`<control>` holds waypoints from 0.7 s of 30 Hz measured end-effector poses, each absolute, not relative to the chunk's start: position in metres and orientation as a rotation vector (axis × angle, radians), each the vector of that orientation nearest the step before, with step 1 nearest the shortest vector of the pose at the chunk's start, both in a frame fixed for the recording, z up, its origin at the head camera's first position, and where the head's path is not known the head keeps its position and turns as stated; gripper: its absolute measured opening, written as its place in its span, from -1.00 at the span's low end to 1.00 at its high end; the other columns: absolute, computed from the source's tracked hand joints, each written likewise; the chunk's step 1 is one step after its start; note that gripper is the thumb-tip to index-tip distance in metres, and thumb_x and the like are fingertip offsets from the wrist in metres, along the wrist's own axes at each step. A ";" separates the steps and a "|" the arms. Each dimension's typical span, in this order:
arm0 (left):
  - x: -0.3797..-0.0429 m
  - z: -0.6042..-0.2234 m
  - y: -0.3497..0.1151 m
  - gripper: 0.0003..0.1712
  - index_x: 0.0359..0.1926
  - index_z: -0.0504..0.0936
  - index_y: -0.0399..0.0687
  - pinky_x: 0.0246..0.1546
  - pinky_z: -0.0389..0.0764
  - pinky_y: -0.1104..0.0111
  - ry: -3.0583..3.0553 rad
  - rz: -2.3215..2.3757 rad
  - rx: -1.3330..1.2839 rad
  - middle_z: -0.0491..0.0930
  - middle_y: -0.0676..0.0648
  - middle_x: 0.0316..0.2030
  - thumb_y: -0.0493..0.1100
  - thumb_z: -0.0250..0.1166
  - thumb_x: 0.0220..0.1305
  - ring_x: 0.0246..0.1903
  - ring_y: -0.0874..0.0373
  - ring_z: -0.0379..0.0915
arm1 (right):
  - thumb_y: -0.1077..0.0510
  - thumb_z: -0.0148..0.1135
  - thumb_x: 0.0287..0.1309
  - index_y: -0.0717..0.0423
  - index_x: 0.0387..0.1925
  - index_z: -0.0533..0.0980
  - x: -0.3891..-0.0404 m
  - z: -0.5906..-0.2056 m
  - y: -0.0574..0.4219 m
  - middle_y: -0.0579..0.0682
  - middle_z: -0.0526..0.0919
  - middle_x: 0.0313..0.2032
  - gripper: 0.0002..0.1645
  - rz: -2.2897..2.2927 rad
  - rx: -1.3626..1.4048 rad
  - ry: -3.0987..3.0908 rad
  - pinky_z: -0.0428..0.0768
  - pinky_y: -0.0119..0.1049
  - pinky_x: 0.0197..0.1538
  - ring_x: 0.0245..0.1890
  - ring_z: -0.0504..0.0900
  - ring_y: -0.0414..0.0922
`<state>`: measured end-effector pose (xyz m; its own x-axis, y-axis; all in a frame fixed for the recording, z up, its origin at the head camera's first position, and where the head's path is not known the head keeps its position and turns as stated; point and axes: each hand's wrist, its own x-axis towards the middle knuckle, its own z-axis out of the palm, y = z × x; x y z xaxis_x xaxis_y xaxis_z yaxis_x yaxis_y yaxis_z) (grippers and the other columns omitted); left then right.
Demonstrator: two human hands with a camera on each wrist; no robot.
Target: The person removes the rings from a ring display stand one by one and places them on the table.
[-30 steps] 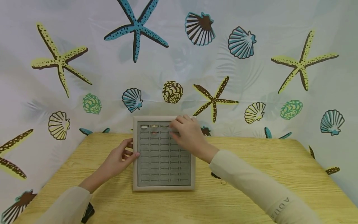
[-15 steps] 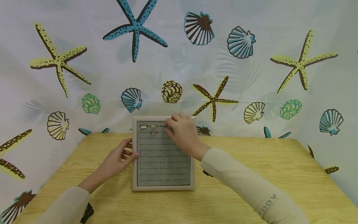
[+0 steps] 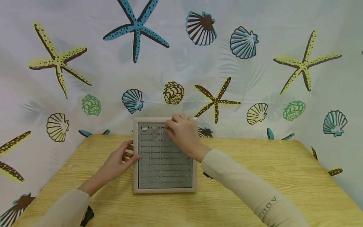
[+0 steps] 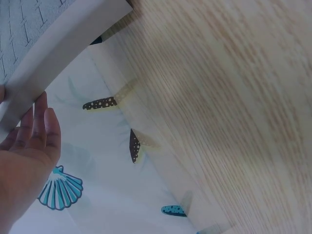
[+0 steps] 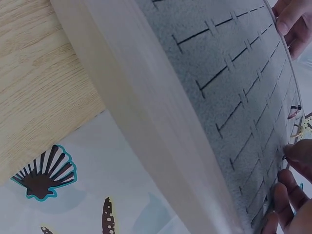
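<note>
A ring display tray (image 3: 164, 191) with a pale frame and grey slotted padding is propped up facing me. Its left edge is gripped by my left hand (image 3: 120, 160), thumb at the front and fingers behind, as the left wrist view also shows. In the top row sit a silver ring (image 3: 145, 128) and a gold-toned ring (image 3: 155, 127); a reddish ring (image 3: 155, 134) is one row lower. At the third top slot my right hand (image 3: 185, 134) pinches a ring (image 5: 285, 157), of which only a small dark bit shows between the fingertips.
The tray stands on a wood-grain table (image 3: 252, 167). Behind it hangs a pale cloth (image 3: 158, 75) printed with starfish and shells. A small black object (image 3: 208, 175) on the table is partly covered by the right sleeve (image 3: 241, 186).
My right hand has shifted left along the tray's top row to the third slot. The sleeve now covers a gold-coloured loop seen on the table earlier. My left hand keeps its hold.
</note>
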<state>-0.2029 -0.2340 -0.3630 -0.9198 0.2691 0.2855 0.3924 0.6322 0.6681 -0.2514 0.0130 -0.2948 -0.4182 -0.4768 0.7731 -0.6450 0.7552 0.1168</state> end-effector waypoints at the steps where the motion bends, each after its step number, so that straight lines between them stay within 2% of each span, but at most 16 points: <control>1: -0.203 -0.363 -0.234 -0.35 0.27 0.16 -0.20 -0.24 0.55 0.35 -2.692 -1.159 -0.549 0.46 -0.24 -0.03 -0.06 0.16 0.26 -0.19 0.03 0.55 | 0.06 0.20 0.14 -0.12 -0.45 0.57 -0.252 -0.295 0.013 -0.17 0.52 -0.46 -0.91 0.249 0.842 -2.090 0.25 -0.37 -0.47 -0.47 0.41 -0.20; 16: -0.204 -0.364 -0.235 -0.36 0.26 0.17 -0.19 -0.23 0.56 0.31 -2.697 -1.139 -0.542 0.46 -0.25 -0.03 -0.05 0.16 0.26 -0.20 0.02 0.55 | 0.10 0.27 0.05 -0.09 -0.48 0.54 -0.251 -0.290 0.017 -0.15 0.54 -0.43 -0.94 0.408 0.921 -2.123 0.18 -0.35 -0.45 -0.45 0.43 -0.20; 21: -0.204 -0.364 -0.234 -0.35 0.27 0.16 -0.18 -0.22 0.56 0.32 -2.706 -1.136 -0.534 0.46 -0.24 -0.02 -0.02 0.15 0.26 -0.19 0.02 0.55 | 0.15 0.29 0.01 -0.06 -0.48 0.55 -0.250 -0.288 0.020 -0.14 0.55 -0.43 -0.95 0.533 0.953 -2.110 0.24 -0.32 -0.45 -0.43 0.47 -0.19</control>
